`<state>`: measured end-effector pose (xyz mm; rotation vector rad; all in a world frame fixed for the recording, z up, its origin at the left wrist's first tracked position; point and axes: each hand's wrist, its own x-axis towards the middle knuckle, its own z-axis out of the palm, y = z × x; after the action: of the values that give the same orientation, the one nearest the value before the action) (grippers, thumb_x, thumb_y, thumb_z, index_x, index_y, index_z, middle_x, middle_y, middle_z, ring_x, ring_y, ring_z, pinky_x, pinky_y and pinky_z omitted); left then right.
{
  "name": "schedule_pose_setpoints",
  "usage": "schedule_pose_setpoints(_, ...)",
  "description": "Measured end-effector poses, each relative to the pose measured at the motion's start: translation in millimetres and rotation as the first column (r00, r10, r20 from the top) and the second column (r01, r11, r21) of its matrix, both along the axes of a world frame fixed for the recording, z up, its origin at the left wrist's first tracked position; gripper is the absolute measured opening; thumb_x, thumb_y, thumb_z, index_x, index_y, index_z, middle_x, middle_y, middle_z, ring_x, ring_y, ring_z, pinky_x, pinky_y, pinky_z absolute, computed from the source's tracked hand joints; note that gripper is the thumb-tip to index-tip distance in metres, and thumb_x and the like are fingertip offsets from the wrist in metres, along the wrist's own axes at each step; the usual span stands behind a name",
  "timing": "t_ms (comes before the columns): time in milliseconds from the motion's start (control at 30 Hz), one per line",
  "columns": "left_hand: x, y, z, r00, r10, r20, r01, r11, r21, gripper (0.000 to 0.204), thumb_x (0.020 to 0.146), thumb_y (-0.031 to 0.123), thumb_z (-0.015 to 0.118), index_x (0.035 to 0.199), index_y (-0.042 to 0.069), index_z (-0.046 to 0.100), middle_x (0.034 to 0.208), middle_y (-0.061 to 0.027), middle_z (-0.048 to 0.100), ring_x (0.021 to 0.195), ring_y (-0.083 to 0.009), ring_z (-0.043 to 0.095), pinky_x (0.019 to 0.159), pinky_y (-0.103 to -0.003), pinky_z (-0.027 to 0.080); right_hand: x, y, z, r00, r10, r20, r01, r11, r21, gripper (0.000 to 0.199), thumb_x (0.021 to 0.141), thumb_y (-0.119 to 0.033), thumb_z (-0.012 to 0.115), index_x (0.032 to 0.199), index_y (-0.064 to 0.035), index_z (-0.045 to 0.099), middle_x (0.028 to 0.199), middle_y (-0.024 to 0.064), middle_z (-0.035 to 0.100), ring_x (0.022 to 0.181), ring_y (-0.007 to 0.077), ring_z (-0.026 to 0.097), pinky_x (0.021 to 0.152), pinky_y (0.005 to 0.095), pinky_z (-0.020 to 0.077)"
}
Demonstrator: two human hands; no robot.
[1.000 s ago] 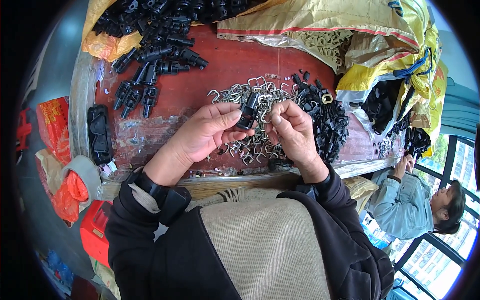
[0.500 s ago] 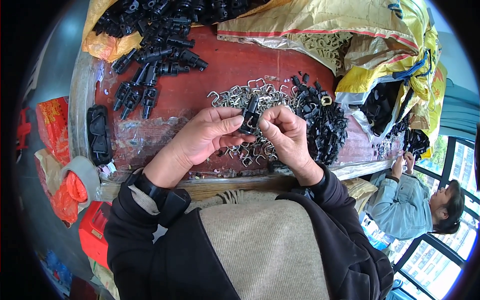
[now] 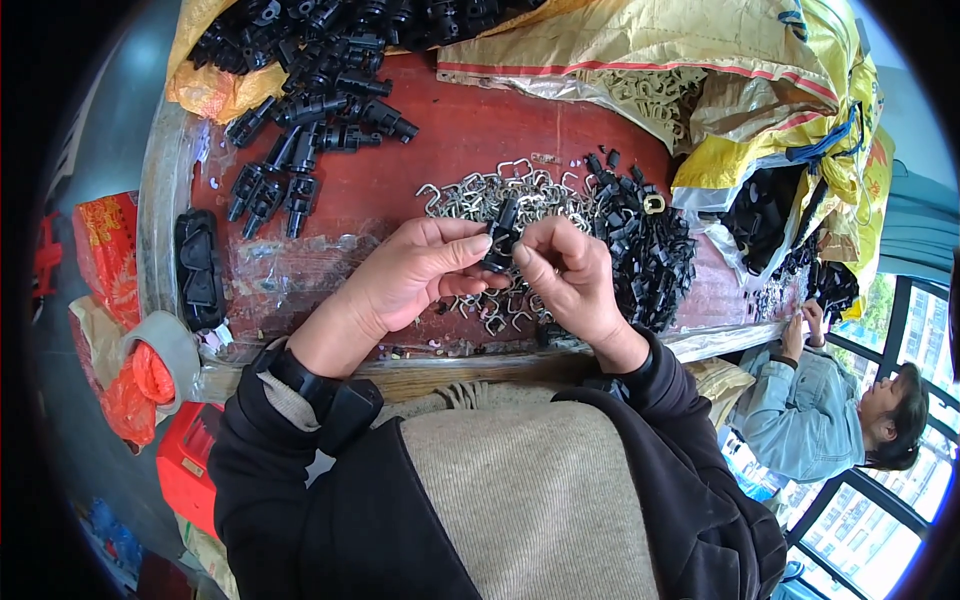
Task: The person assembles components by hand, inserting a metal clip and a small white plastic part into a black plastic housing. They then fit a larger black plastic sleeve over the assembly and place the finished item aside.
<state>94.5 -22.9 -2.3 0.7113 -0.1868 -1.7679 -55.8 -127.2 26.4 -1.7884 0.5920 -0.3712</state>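
Both of my hands meet over the red table, pinching one small black plastic part between them. My left hand grips it with thumb and fingertips from the left. From the right, my right hand holds the same part; a metal clip may be on it, I cannot tell. Beneath and behind the hands lies a pile of silver wire clips. A heap of small black parts sits just right of my right hand.
Longer black plastic pieces lie at the table's upper left. Yellow woven sacks with more parts cover the back and right. A black tray sits at the left edge. Another person sits at lower right. Red bags hang on the left.
My hands have stayed together on the black part, shifting only slightly as the fingers work it. Nothing else has moved.
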Motion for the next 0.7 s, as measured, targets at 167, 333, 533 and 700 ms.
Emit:
schedule_pose_setpoints(167,-1.0,-0.9,5.0,1.0,0.014,0.014,-0.014,1.0,0.022,0.02,0.081,0.014,0.051,0.094,-0.002,0.051,0.085,-0.0065,0.056,0.078,-0.0177,0.059,0.063,-0.019,0.048,5.2,-5.3,7.2,0.986,0.167,0.022,-0.137,0.873,-0.468,0.011,0.071,-0.004,0.059,0.072,-0.0025,0.048,0.06,0.004,0.047,0.048,0.0135,0.044,0.044,0.024,0.0351)
schedule_pose_setpoints(333,-2.6,-1.1,5.9,0.998,0.011,0.063,-0.014,0.999,0.047,0.021,0.081,0.015,0.05,0.093,-0.002,0.051,0.085,-0.0063,0.056,0.077,-0.0169,0.059,0.064,-0.019,0.048,7.8,-6.3,13.6,0.972,0.232,-0.021,-0.197,0.772,-0.605,0.013,0.067,-0.001,0.06,0.072,-0.0028,0.048,0.059,0.0069,0.046,0.049,0.0209,0.047,0.044,0.0286,0.0368)
schedule_pose_setpoints(533,-4.4,0.2,4.3,0.995,-0.003,0.102,-0.004,0.998,0.063,0.021,0.081,0.016,0.05,0.093,-0.002,0.052,0.085,-0.0065,0.056,0.077,-0.0165,0.059,0.065,-0.019,0.048,6.9,-12.9,12.3,0.941,0.326,-0.089,-0.288,0.64,-0.712,0.014,0.064,0.0,0.06,0.072,-0.0027,0.049,0.058,0.0058,0.045,0.05,0.0215,0.047,0.045,0.0297,0.0376)
schedule_pose_setpoints(700,-3.3,-0.5,1.7,0.998,-0.048,0.041,0.045,0.997,0.07,0.022,0.081,0.016,0.051,0.093,-0.002,0.052,0.085,-0.0066,0.056,0.075,-0.016,0.059,0.064,-0.019,0.048,7.9,-18.0,15.3,0.899,0.424,-0.11,-0.371,0.602,-0.707,0.015,0.062,0.0,0.06,0.071,-0.0027,0.048,0.058,0.0054,0.045,0.05,0.0212,0.047,0.045,0.0296,0.0384)
